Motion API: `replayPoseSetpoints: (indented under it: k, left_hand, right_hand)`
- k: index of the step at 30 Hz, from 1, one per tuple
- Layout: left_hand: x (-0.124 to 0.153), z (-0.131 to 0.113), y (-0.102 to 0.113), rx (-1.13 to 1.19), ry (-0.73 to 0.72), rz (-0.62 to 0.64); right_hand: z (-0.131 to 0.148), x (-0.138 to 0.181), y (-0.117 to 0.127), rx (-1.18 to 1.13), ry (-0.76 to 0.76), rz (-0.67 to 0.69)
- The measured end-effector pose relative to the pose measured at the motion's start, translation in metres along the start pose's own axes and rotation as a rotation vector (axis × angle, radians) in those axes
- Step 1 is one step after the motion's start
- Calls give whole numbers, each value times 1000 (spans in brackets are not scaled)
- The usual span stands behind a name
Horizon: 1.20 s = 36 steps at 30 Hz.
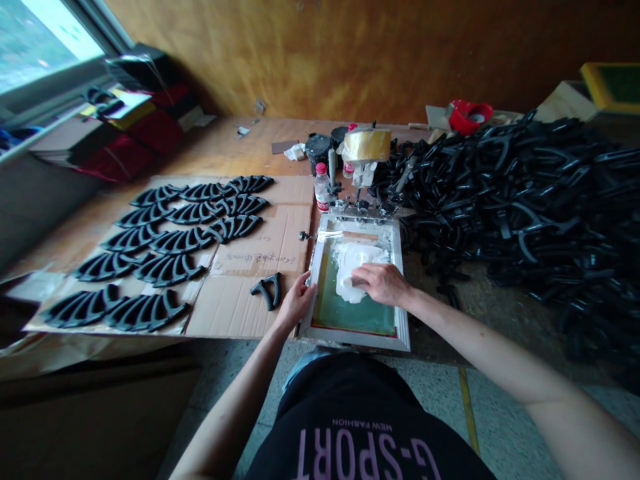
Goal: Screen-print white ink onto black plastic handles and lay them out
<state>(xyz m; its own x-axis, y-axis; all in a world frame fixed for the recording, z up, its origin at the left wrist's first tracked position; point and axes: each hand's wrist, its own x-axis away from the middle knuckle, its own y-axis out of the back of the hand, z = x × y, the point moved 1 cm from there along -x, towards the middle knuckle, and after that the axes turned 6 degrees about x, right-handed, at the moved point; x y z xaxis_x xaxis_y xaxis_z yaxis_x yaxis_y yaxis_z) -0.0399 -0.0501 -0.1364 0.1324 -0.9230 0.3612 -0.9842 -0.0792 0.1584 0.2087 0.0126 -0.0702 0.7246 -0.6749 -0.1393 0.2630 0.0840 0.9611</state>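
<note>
A screen-printing frame (403, 327) with a green mesh lies in front of me. White ink or thin white cloth (360, 257) covers the upper middle of the mesh; I cannot tell which. Over this white patch, my right hand (383, 283) is closed on a small white wad (358, 283), mostly hidden by the fingers. At the left rim of the frame, my left hand (299, 300) curls its fingers against the edge. A black plastic handle-like part (270, 291) lies on the cardboard (235, 303) just left of that hand.
Rows of curved black parts (165, 243) cover the cardboard at left. A large heap of black parts (525, 193) fills the right. Behind the frame stand a red-capped bottle (322, 190), a clamp (363, 205), a tape roll (367, 145) and a dark tub (319, 150).
</note>
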Motion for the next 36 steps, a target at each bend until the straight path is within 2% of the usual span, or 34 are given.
replayPoseSetpoints:
  k: [3, 5, 7, 9, 11, 12, 13, 15, 17, 19, 21, 22, 23, 25, 26, 27, 28, 30, 32, 33, 34, 36]
  left_hand:
    - [10, -27, 9, 50, -18, 22]
    - [18, -56, 14, 95, -63, 4]
    - [22, -90, 16, 174, -145, -20]
    - [19, -126, 13, 284, -277, -52]
    - [8, -158, 8, 373, -392, -80]
    - [1, -170, 5, 401, -424, -76]
    - [-6, -178, 1, 422, -439, -62]
    - [-16, -180, -9, 479, -448, -53]
    - [-13, -162, -24, 550, -384, -72]
    - [2, -127, -47, 574, -138, 9]
    - [25, -86, -74, 530, 233, 227]
    - [35, -69, -84, 552, 337, 274]
    - [44, -54, -91, 590, 393, 288]
    - [50, -34, -90, 668, 393, 224]
    - [47, -27, -80, 666, 356, 166]
    - [42, -22, -64, 620, 310, 96]
    - [35, -15, -42, 536, 268, 9]
    - [22, 1, 11, 289, 206, -192]
    - [13, 22, 62, 10, 289, -363]
    - [12, 32, 81, -100, 342, -402]
    - [11, 41, 95, -182, 387, -416]
    - [11, 52, 107, -265, 415, -389]
  right_hand:
    - [-20, -40, 30, 31, -187, -120]
    - [-47, -53, 52, 49, -297, -208]
    - [-80, -48, 68, 29, -414, -324]
    - [-111, -27, 72, -28, -575, -420]
    - [-127, -2, 58, -76, -735, -389]
    - [-127, 8, 44, -98, -773, -313]
    - [-122, 17, 28, -114, -765, -214]
    - [-98, 28, -8, -117, -625, -29]
    - [-66, 30, -38, -37, -472, 50]
    - [-33, 27, -54, 45, -454, 70]
    - [-2, 21, -55, 61, -524, 61]
    - [12, 18, -52, 48, -525, 43]
    - [24, 16, -47, 21, -480, 18]
    - [38, 18, -36, -68, -296, -35]
    - [36, 24, -31, -113, -230, -70]
    - [26, 36, -26, -138, -227, -117]
    - [10, 51, -23, -137, -293, -169]
    - [-40, 95, -25, 13, -632, -282]
    - [-93, 146, -38, 186, -999, -242]
    - [-116, 170, -48, 219, -1158, -188]
    - [-133, 190, -59, 214, -1253, -121]
    - [-151, 214, -76, 137, -1375, -50]
